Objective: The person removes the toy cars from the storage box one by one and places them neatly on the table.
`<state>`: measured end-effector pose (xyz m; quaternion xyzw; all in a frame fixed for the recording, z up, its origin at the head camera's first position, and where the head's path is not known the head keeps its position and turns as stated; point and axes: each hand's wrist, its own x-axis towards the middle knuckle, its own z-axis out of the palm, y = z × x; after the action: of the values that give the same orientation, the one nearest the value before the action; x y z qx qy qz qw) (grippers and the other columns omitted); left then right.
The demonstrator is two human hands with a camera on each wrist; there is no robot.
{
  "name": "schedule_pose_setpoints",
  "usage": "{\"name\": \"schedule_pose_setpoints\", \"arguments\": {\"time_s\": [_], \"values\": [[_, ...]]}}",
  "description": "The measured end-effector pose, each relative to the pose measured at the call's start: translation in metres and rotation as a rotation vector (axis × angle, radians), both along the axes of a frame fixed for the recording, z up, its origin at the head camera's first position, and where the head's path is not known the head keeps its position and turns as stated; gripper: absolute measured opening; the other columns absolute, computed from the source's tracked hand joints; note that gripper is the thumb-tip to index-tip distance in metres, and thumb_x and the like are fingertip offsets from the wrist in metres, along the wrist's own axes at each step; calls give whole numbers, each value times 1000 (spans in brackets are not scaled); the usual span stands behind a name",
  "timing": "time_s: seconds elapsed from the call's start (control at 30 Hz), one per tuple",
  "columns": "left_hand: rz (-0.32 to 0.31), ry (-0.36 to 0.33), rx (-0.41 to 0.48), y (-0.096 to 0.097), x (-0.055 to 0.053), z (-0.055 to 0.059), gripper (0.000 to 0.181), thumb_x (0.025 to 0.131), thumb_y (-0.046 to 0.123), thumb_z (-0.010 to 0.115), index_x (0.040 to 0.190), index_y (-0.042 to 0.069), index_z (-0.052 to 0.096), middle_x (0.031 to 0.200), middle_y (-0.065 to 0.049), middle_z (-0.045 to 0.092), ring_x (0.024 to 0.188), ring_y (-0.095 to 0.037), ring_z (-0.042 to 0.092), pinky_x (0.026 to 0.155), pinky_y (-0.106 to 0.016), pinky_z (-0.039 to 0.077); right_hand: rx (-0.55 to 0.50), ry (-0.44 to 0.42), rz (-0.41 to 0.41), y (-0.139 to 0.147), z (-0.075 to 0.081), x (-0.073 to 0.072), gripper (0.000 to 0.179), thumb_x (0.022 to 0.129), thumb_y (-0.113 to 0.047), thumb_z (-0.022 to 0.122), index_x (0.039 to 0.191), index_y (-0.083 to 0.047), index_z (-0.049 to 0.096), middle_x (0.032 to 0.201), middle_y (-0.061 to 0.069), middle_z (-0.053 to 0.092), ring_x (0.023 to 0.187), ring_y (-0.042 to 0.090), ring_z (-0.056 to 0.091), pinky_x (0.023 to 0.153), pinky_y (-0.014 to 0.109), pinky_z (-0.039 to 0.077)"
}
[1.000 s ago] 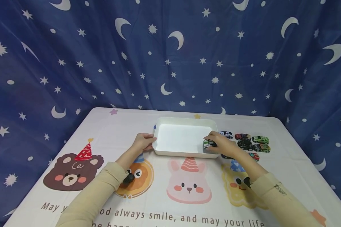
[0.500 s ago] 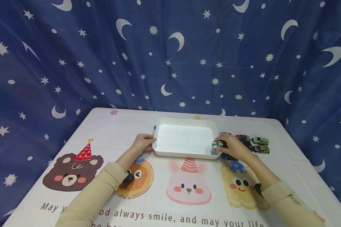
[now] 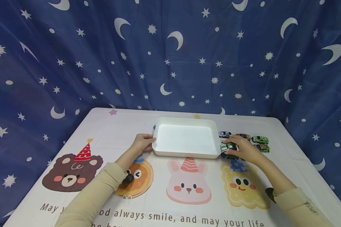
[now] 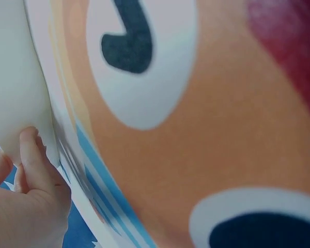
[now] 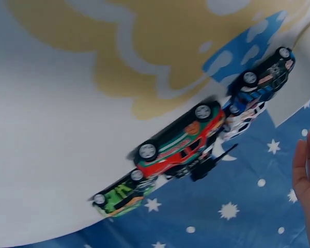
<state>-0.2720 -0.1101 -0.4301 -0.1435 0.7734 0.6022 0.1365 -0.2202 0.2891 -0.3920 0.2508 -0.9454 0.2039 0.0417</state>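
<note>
My left hand (image 3: 143, 142) grips the left wall of a white rectangular tray (image 3: 186, 155), thumb and fingers at its rim. The left wrist view also shows the fingers on the tray (image 4: 20, 77). Just past the tray's right end, my right hand (image 3: 245, 150) holds a white and green toy car (image 3: 228, 147) between thumb and fingers. That car is over or among other toy cars; contact with them cannot be told. At the right wrist view's edge only part of the right hand (image 5: 309, 178) shows. Nothing lies inside the tray.
Several toy cars stand right of the tray: a white and blue car (image 3: 224, 134), a dark car (image 3: 230, 156), a green car (image 3: 260, 139), a green and orange car (image 3: 262, 148), and a red car (image 5: 181, 139). A starry blue curtain (image 3: 170, 63) hangs behind the printed tablecloth (image 3: 159, 186).
My right hand has carried the white and green toy car rightward, from inside the tray, over its right wall, to beside the other cars. The left hand stays on the tray.
</note>
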Motion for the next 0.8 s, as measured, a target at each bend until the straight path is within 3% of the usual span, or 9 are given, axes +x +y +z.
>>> {"name": "schedule_pose_setpoints", "arguments": {"time_s": [0.2, 0.5, 0.8], "values": [[11, -4, -6, 0, 0, 0, 37, 90, 15, 63, 124, 1, 58, 117, -19, 63, 64, -3, 62, 59, -17, 57, -11, -40, -4, 11, 0, 2, 35, 79, -13, 74, 111, -1, 65, 117, 23, 62, 122, 52, 41, 98, 65, 39], [9, -14, -15, 0, -1, -1, 39, 90, 16, 63, 126, 2, 57, 119, -19, 62, 64, -3, 61, 60, -17, 57, -14, -13, -30, 27, -1, 8, 36, 77, -10, 75, 111, -2, 65, 116, 23, 62, 112, 45, 53, 89, 59, 49], [10, -19, -9, 1, -1, 0, 39, 90, 17, 63, 126, 2, 57, 119, -19, 62, 62, -4, 61, 61, -17, 57, -52, 9, -46, 51, -2, 18, 44, 79, -9, 73, 119, 1, 60, 118, 26, 60, 111, 47, 52, 87, 61, 47]]}}
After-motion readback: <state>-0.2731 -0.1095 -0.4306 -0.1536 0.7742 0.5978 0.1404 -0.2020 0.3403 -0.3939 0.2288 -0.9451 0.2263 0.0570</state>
